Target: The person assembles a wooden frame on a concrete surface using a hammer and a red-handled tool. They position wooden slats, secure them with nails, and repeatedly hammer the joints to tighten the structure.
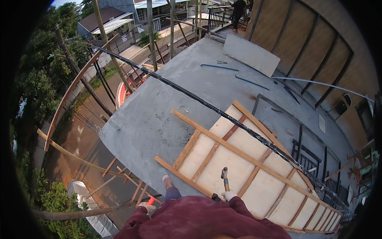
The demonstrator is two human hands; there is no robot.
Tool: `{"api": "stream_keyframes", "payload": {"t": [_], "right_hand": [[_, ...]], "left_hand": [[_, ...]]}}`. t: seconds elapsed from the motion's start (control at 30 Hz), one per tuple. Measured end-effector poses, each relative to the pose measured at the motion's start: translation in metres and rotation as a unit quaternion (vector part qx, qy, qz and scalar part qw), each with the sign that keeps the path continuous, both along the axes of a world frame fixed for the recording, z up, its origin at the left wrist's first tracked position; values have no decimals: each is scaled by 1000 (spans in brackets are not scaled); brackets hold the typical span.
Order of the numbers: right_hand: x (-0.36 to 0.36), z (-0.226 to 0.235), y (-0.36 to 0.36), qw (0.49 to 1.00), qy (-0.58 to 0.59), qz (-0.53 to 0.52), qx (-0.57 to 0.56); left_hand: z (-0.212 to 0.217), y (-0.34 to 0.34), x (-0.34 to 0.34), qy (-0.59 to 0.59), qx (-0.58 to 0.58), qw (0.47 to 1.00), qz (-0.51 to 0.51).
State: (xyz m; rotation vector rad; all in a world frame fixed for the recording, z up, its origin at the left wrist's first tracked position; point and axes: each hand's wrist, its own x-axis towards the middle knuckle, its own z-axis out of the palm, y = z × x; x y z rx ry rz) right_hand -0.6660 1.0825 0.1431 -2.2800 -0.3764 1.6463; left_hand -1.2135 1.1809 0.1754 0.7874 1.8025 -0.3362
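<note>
Seen from above, a worker in a maroon top stands at the edge of a grey concrete roof slab (167, 99), high over a brown dirt street (75, 139) lined with green trees (39, 79). At lower left, the left hand (146, 206), in a pale glove, sits near a small red object (151, 200) at the slab's edge; whether its fingers are clenched or loose cannot be told from here. One sandalled foot (166, 180) rests on the concrete just above it.

To the right, the right hand (229, 195), also gloved, has its fingers wrapped around the wooden handle of a single hammer (225, 178), held upright with its dark metal head uppermost, over the lower edge of a formwork panel (246, 167). The panel is one long sheet of pale plywood lying flat on the slab, framed by two long timber rails with a third running down its middle and short cross battens between them.

A black cable (207, 105) crosses diagonally above the panel. Farther back lie two thin blue rods (234, 73) and one pale board (250, 55) leaning near a brown panelled wall (314, 51). Another person (238, 12) stands by a railing at the top.
</note>
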Motion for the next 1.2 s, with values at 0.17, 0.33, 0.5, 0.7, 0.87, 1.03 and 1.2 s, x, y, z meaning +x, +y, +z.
{"api": "stream_keyframes", "payload": {"t": [0.17, 0.33, 0.5, 0.7, 0.87, 1.03, 1.2], "right_hand": [[-26, -47, -18, 980, 193, 15, -34], [-92, 10, 29, 986, 140, -79, -34], [-125, 13, 57, 987, 97, -128, 3], [-137, 10, 61, 986, 88, -140, 28], [-157, 16, 64, 982, 80, -164, 41], [-195, 16, 101, 977, 75, -193, 44], [-246, 21, 148, 966, 60, -250, 20]], "left_hand": [[10, 169, -26, 18, 105, 975, -197], [27, 271, -57, 3, 167, 982, -89], [0, 313, -68, 32, 195, 972, -129], [-12, 317, -53, 25, 106, 957, -270], [-14, 339, -43, 26, 47, 952, -301], [-38, 391, -72, 51, 37, 932, -358], [-35, 471, -84, 0, 67, 920, -387]]}}
